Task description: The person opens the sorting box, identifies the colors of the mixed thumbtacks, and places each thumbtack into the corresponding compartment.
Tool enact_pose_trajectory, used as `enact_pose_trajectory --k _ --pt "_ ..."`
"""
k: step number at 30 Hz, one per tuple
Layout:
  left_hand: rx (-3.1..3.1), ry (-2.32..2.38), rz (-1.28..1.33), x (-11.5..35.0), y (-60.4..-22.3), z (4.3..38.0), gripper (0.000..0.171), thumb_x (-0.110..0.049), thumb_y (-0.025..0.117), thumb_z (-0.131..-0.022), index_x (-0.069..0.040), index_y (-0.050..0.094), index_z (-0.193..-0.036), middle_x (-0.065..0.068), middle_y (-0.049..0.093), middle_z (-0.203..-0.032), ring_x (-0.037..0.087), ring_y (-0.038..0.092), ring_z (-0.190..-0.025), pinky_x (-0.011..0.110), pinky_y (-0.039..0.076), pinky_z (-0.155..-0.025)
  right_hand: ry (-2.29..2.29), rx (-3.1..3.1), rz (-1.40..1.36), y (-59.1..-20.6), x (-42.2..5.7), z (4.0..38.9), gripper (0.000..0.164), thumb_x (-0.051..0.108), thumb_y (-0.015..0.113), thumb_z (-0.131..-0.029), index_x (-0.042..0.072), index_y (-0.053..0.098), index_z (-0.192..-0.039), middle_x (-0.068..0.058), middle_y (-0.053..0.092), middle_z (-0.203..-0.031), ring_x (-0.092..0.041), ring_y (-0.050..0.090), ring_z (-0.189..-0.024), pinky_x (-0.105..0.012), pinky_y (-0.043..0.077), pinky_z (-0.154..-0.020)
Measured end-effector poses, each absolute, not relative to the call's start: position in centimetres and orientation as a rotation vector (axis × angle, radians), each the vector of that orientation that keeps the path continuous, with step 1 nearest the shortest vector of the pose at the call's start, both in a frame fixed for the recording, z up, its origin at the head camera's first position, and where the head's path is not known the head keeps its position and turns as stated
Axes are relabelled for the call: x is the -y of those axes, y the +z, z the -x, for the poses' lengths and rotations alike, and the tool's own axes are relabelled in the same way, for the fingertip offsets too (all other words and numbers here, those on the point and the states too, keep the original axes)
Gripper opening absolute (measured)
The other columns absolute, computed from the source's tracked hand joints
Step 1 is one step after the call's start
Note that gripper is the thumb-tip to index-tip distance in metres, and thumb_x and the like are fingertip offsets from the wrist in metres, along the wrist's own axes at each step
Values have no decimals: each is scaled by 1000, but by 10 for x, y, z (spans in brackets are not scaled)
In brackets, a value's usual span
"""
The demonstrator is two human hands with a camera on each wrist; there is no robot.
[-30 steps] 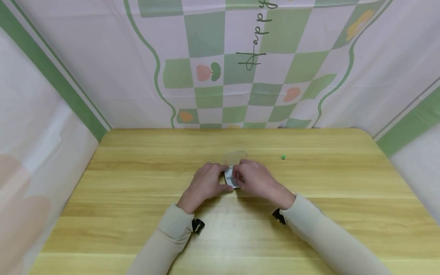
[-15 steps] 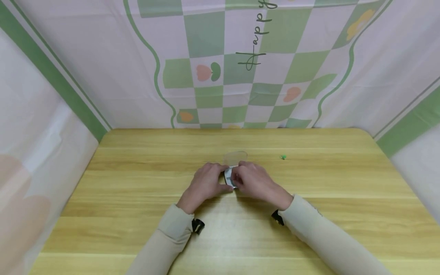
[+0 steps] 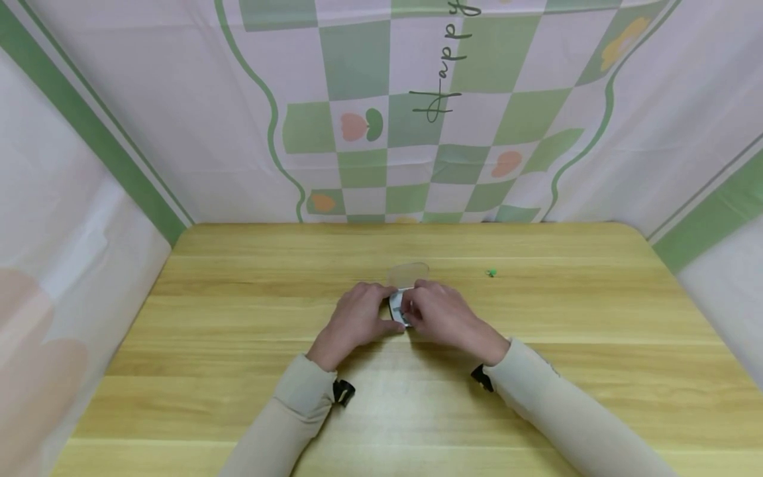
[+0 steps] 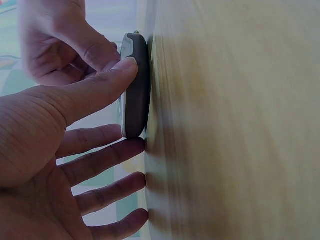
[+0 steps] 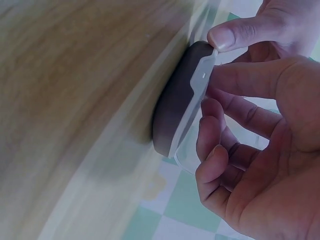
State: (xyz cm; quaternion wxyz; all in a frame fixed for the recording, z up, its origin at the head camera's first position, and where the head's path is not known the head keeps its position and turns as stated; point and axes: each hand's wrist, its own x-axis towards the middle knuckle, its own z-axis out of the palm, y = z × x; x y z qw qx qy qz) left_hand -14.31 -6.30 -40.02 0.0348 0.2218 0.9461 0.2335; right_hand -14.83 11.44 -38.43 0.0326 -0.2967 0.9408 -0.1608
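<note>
A small dark case [image 3: 396, 305] with a pale top sits on the table, its clear lid [image 3: 408, 272] swung open toward the far side. My left hand [image 3: 357, 315] holds the case between thumb and forefinger at opposite edges; in the left wrist view the other fingers are spread, their tips at the tabletop. Over the case's right part, my right hand [image 3: 444, 315] has its thumb and forefinger close together at the pale top, the other fingers curled in the right wrist view. I cannot tell whether those fingertips pinch anything; they hide that part of the case.
A tiny green object [image 3: 491, 272] lies on the wooden table [image 3: 238, 318] to the right of the lid. Behind the table hangs a green and white checked cloth [image 3: 411, 152]. Black fittings [image 3: 343, 392] show at both sleeve cuffs.
The right hand has shifted very slightly left over the case, its fingertips still at the top. The left hand and the case have stayed put.
</note>
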Motion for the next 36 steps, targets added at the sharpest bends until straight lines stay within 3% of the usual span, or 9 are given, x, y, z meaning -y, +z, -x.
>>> enact_pose_trajectory --k 11,36 --pt "-2903 711 -655 63 -401 143 65 -46 73 -71 -10 58 -124 3 62 -113 20 54 -98 31 43 -77 -559 -2905 826 -374 -126 150 4 16 63 -81 17 65 -84 4 51 -79 -12 47 -66 -25 40 -53" --pt "-2895 707 -619 61 -401 143 70 -46 76 -69 -10 57 -126 5 59 -121 25 53 -108 37 42 -88 -722 -3028 492 -375 -191 173 8 23 61 -85 17 65 -86 1 55 -79 -15 50 -67 -33 39 -63"
